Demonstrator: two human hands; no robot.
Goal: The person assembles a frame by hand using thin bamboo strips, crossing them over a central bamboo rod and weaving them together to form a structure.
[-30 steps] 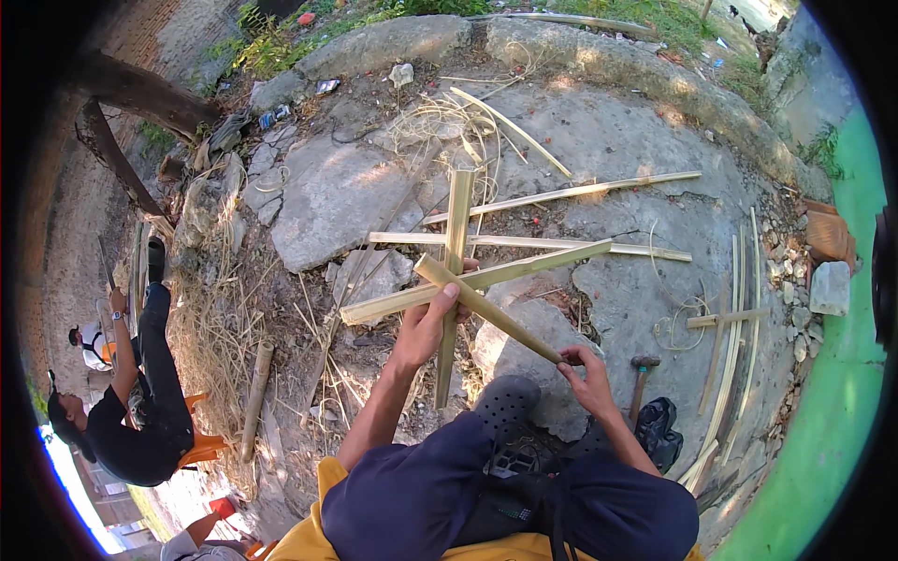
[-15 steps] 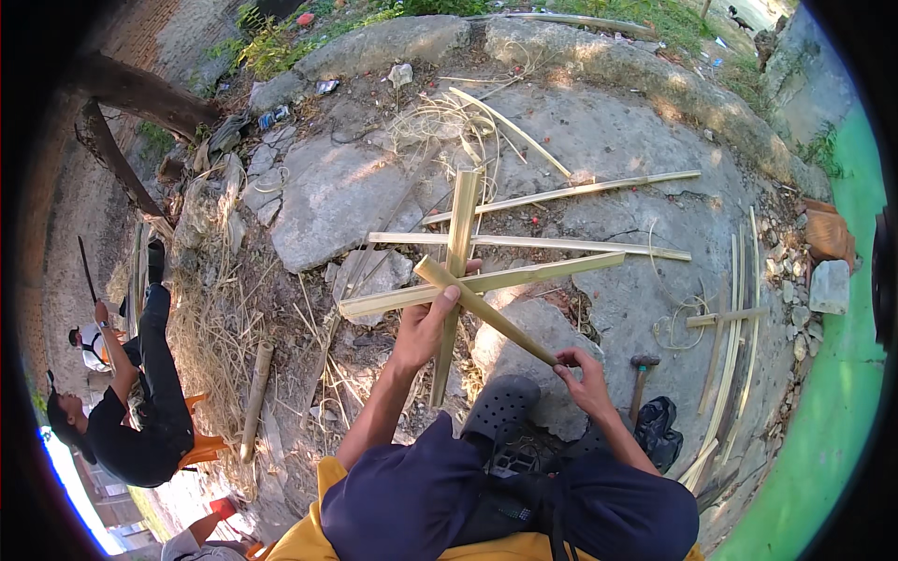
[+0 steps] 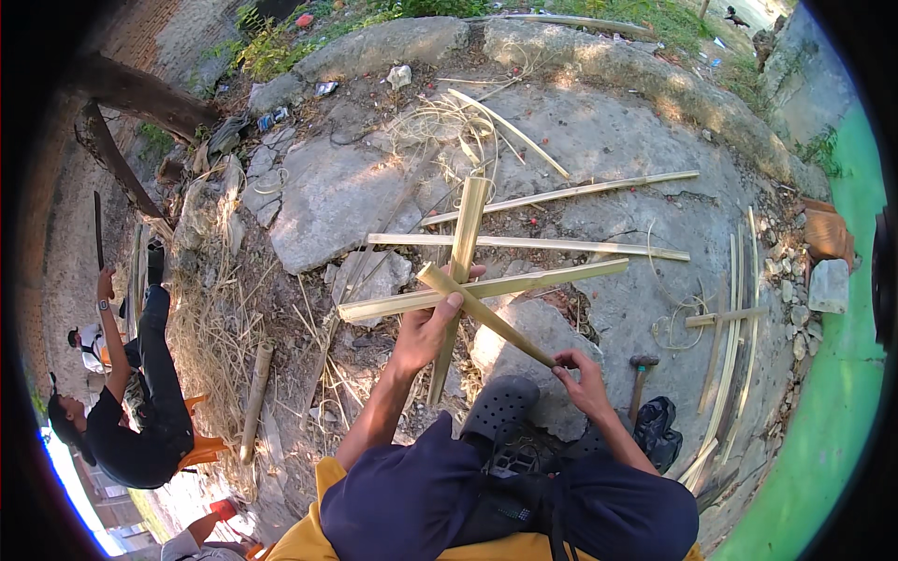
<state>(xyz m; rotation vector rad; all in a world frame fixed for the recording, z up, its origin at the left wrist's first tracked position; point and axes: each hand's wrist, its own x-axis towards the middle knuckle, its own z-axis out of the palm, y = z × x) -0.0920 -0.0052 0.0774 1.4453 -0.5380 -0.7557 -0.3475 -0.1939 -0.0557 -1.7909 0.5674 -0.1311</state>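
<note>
- Left hand (image 3: 426, 332): grasping three bamboo pieces where they cross, near the centre of view. The thumb presses the rounded bamboo piece (image 3: 510, 329) on top, with fingers behind, probably to stop the bundle slipping.
- From the crossing, the upright bamboo piece (image 3: 470, 215) points to 12 and the long bamboo piece (image 3: 571, 275) to 3; fanned this way, each seems easy to tell apart.
- Right hand (image 3: 582, 381): pinching the rounded piece's 4 o'clock end, apparently steadying it.
- From the centre, the hammer (image 3: 643, 369) lies at 4 and thin strips (image 3: 734, 327) at 3, seemingly laid aside within reach.
</note>
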